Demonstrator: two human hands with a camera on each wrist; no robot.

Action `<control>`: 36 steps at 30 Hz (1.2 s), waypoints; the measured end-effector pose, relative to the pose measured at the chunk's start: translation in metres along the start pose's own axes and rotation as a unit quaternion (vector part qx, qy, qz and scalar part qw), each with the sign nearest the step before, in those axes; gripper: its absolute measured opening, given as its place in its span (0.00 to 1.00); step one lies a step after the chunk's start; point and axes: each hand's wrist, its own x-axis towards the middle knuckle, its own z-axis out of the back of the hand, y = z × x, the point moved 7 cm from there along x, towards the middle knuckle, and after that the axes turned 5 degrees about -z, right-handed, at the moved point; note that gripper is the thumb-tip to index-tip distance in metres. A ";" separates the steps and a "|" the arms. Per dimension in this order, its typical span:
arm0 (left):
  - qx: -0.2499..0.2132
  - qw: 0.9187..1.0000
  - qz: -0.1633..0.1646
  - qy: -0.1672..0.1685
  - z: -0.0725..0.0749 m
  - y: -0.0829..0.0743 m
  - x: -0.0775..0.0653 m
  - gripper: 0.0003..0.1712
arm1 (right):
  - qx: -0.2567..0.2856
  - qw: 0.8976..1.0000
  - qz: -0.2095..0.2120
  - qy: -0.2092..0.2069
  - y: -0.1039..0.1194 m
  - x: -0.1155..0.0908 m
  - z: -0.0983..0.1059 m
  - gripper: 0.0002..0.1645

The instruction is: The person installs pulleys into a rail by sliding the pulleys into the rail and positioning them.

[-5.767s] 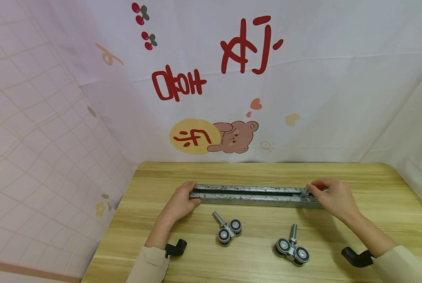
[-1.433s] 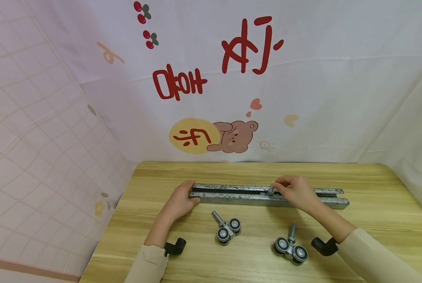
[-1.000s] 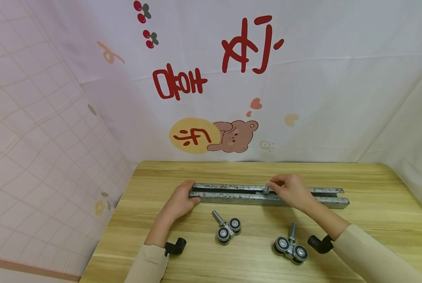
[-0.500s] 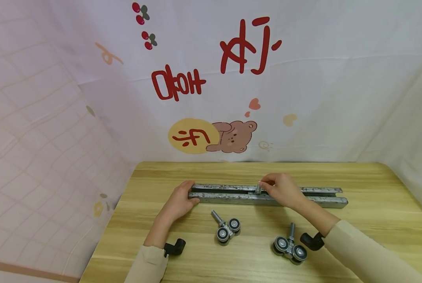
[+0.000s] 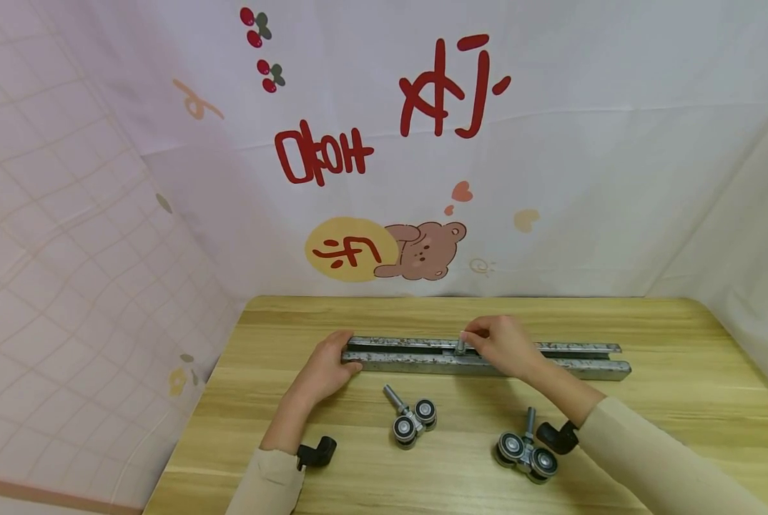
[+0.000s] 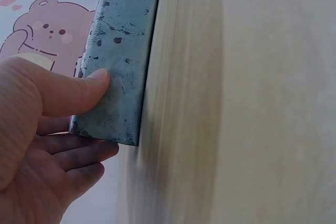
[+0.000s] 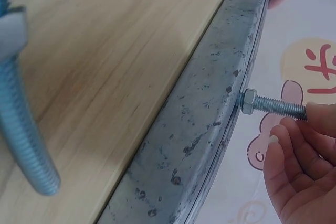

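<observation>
A long slotted steel rail lies across the far part of the table, its grey surface pitted with dark spots. My left hand grips its left end, thumb on the near side wall in the left wrist view. From the slot, left of my right hand, a threaded bolt with a hex nut stands upright. Its tip is pinched between my right thumb and fingers; whatever it joins inside the rail is hidden. In front of the rail lie two loose trolley rollers, a left one and a right one, each with wheels and a bolt.
The wooden table ends at the back against a white printed cloth. A black wrist mount sits on my left forearm and another black mount on my right, close beside the right roller.
My right hand has slid the bolt leftward along the rail's slot, from near the right end to about the middle. My left hand and both loose rollers have stayed put.
</observation>
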 end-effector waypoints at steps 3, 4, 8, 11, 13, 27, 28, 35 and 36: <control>-0.001 1.000 -0.001 0.000 0.000 0.000 0.000 0.41 | 0.007 1.000 0.002 0.002 0.003 0.001 -0.002 0.06; 0.000 1.000 -0.003 -0.001 0.000 0.000 0.000 0.41 | 0.008 1.000 0.002 0.002 0.004 0.002 -0.003 0.06; -0.001 1.000 -0.003 -0.003 0.000 0.002 -0.001 0.40 | 0.010 1.000 -0.001 0.009 0.008 0.004 -0.007 0.07; -0.002 1.000 -0.005 -0.004 0.000 0.002 -0.002 0.40 | 0.012 1.000 -0.001 0.012 0.009 0.005 -0.010 0.07; -0.002 1.000 -0.007 -0.006 0.001 0.001 -0.002 0.40 | 0.016 1.000 -0.001 0.012 0.010 0.006 -0.011 0.07; -0.003 1.000 -0.003 -0.004 -0.001 0.000 -0.001 0.40 | 0.018 1.000 0.005 0.019 0.022 0.013 -0.022 0.07; -0.003 1.000 -0.003 -0.003 -0.001 0.001 -0.001 0.40 | 0.018 1.000 0.005 0.020 0.023 0.014 -0.023 0.07; -0.001 1.000 -0.010 -0.006 0.000 0.001 -0.001 0.40 | 0.020 0.999 0.009 0.029 0.032 0.018 -0.030 0.07; -0.001 1.000 -0.009 -0.007 0.000 0.001 -0.001 0.40 | 0.021 0.999 0.008 0.030 0.033 0.019 -0.031 0.07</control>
